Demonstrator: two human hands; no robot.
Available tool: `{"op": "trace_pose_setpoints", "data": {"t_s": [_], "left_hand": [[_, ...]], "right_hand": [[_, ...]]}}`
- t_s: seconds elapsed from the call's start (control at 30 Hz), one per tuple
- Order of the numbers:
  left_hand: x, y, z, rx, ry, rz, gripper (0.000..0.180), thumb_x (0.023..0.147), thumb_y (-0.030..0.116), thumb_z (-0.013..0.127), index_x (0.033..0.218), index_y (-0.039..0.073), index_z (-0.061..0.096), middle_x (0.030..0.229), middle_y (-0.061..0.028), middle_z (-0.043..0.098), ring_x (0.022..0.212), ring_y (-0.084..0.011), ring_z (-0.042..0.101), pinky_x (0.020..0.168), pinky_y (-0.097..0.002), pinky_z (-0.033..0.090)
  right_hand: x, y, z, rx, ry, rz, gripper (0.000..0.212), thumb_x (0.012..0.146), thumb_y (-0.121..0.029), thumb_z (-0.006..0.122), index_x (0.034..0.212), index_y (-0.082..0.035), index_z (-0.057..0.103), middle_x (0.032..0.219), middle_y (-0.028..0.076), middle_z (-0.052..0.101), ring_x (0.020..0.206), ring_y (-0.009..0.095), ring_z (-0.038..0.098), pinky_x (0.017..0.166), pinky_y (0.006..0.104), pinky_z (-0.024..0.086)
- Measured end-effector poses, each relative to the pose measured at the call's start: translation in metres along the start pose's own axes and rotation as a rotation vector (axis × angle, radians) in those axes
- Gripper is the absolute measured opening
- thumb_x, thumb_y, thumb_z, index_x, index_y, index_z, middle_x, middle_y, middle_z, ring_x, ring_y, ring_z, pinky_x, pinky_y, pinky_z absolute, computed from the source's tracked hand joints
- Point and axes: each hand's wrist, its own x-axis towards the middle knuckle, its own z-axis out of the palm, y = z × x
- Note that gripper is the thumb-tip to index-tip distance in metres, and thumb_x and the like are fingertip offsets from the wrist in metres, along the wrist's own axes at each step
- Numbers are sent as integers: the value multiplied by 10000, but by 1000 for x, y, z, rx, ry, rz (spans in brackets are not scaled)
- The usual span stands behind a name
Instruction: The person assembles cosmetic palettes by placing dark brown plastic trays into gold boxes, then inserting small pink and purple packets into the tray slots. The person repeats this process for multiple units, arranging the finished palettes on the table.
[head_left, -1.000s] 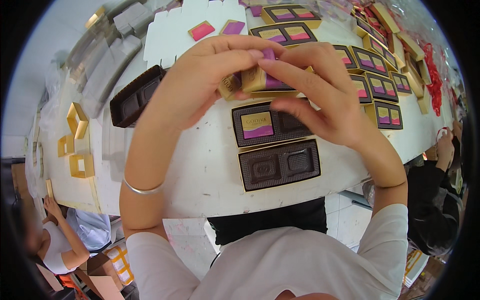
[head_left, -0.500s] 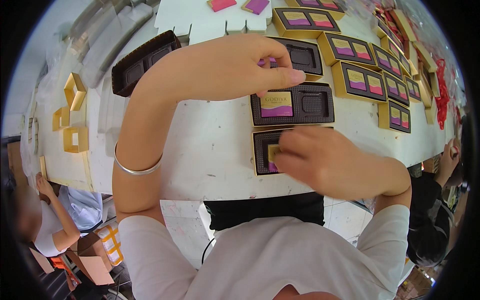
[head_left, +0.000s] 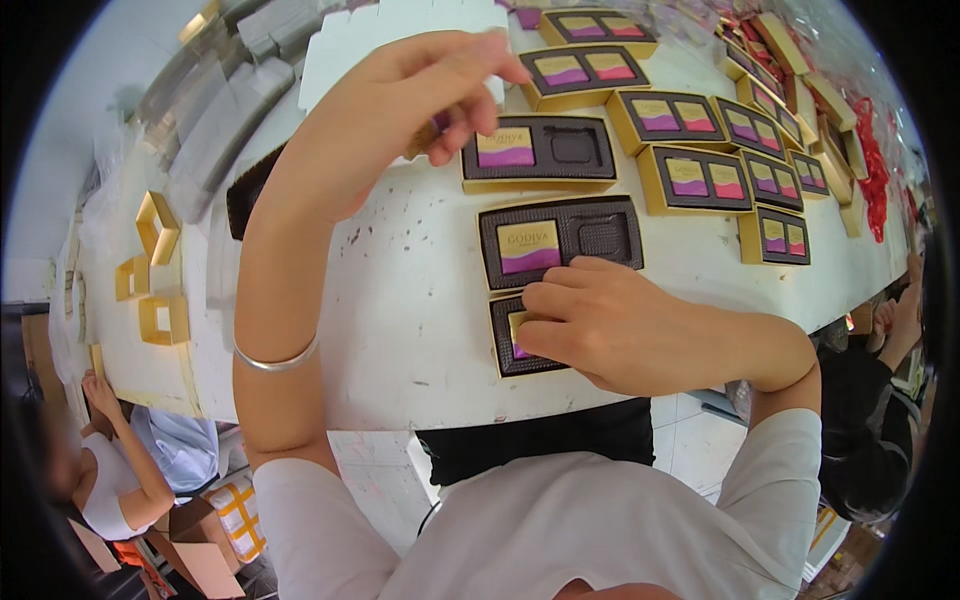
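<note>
My left hand (head_left: pixel 420 100) is raised over the table's far side, fingers curled on a small gold-and-purple square packet (head_left: pixel 430 132), mostly hidden. My right hand (head_left: pixel 605 325) is closed over the nearest gold box (head_left: pixel 497 345). Its fingertips are on another gold-and-purple square packet (head_left: pixel 517 335) in that box's dark tray; the hand covers the tray's right half. Just beyond lies a middle box (head_left: pixel 610 237), its left hollow filled with a purple packet (head_left: pixel 528 246) and its right one bare. A far box (head_left: pixel 575 148) is filled the same way.
Several gold boxes (head_left: pixel 690 180) with purple and pink packets stand at the right. White card (head_left: pixel 345 45) lies at the back, beside a dark tray (head_left: pixel 250 190). Small gold frames (head_left: pixel 158 228) sit at the left. Other people (head_left: pixel 110 450) are at both sides.
My left hand has moved left, away from above the far box, uncovering its packet. My right hand stays at the nearest box, and the view has shifted slightly.
</note>
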Motion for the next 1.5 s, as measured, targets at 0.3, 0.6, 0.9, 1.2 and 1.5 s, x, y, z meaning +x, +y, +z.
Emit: {"op": "trace_pose_setpoints", "data": {"t_s": [0.3,0.6,0.9,1.2,1.5], "left_hand": [[6,-11,-38,-671,293,146,289,919,256,537,1032,-9,560,745,-25,536,631,-98,460,514,-229,363],[2,-2,-37,-852,361,178,203,915,161,541,1037,-1,555,761,-5,435,657,-97,394,528,-214,337],[5,-3,-23,121,571,186,318,845,260,649,1075,47,598,843,8,533,656,-59,398,552,-191,331],[9,-13,-5,7,151,99,256,864,256,627,999,39,632,699,48,548,602,-46,392,549,-196,315],[7,-14,24,-1,-105,59,331,884,230,610,1151,36,587,789,20,577,620,-46,431,566,-192,373]], "right_hand": [[5,40,-62,165,656,234,80,831,-49,598,901,-11,607,817,81,591,756,158,552,664,303,456],[129,157,-54,-422,382,85,318,826,-203,625,1102,-46,604,1121,149,598,1065,303,550,893,381,436],[110,133,-64,696,562,308,293,880,-207,601,1075,10,619,942,75,655,811,159,613,747,274,482],[40,64,-52,362,679,81,245,823,-31,630,1067,-37,612,962,86,587,801,157,586,670,282,496],[1,33,-64,-180,706,-125,170,744,5,654,913,-9,636,881,134,594,808,262,592,654,341,471]]}}
